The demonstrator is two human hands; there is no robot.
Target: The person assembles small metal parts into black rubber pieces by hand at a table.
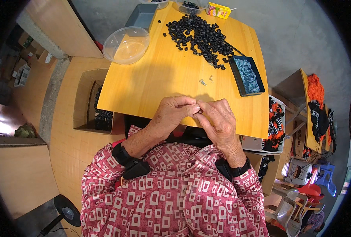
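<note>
Close to the table's near edge, my left hand [169, 114] and my right hand [219, 120] meet with their fingertips pinched together. Between them shows a small dark piece [199, 111], mostly covered by the fingers; it looks like one of the small black plastic parts [195, 33] heaped at the far side of the table. Just beyond my hands lie a few tiny silvery metal pieces [202, 82]. To the right, a black tray [252, 94] holds many more such tiny metal pieces.
The yellow wooden table [155, 91] also carries a clear round bowl [127, 45], a grey tray [140, 16] and a yellow box [219, 10]. A cardboard box [82, 98] with black parts stands on the floor at left. Orange and black goods fill a box [275, 126] at right.
</note>
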